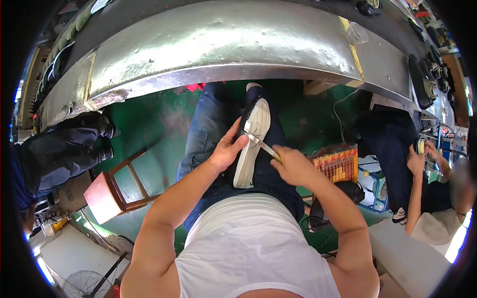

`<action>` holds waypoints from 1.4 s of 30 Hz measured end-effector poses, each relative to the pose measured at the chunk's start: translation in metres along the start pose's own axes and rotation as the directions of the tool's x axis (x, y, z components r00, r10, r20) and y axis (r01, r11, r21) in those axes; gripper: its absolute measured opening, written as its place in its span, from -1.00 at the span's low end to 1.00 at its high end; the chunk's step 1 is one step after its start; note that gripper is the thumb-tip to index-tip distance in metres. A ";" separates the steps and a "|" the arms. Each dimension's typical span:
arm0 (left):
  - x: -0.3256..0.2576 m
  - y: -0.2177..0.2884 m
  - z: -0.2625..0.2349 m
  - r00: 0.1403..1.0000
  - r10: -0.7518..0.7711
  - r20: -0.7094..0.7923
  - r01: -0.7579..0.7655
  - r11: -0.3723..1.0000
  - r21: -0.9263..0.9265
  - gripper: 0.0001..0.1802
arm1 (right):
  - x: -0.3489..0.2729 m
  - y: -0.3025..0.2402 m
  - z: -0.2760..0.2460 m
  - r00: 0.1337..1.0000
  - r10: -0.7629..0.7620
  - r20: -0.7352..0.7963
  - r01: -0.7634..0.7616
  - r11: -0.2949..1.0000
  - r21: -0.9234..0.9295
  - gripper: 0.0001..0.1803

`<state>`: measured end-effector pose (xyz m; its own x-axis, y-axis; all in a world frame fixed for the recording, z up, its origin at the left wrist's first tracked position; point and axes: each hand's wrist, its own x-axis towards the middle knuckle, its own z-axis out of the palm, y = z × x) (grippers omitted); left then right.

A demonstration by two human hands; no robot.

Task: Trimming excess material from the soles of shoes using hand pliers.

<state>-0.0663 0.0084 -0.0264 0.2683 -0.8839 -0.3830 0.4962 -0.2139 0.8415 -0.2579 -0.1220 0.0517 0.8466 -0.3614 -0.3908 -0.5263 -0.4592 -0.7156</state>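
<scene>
On the near side of the dented silver metal bench (218,37), the left hand (227,150) clasps an upturned dark, white-soled shoe (247,163); the right hand (294,166) grips a slim silver knife-like tool (265,147) across it. Overpressing could skid its tip into the left hand.

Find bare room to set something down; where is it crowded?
Free: the metal bench between its two yellow strips; the green floor between the stool and the person's left leg. Crowded: the bench's right end, with dark shoes, and the lap: left hand on a shoe, right hand holding a metal tool.
</scene>
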 end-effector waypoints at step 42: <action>-0.001 0.017 0.005 0.950 0.266 0.164 -0.261 0.390 0.883 -0.51 | 0.052 0.005 -0.039 0.976 0.198 0.095 -0.213 0.958 0.189 -0.48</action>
<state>-0.0623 0.0033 -0.0104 0.2519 -0.9647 -0.0774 -0.6055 -0.2195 0.7650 -0.2194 -0.1753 0.0503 0.7290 -0.3665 -0.5782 -0.6701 -0.2094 -0.7121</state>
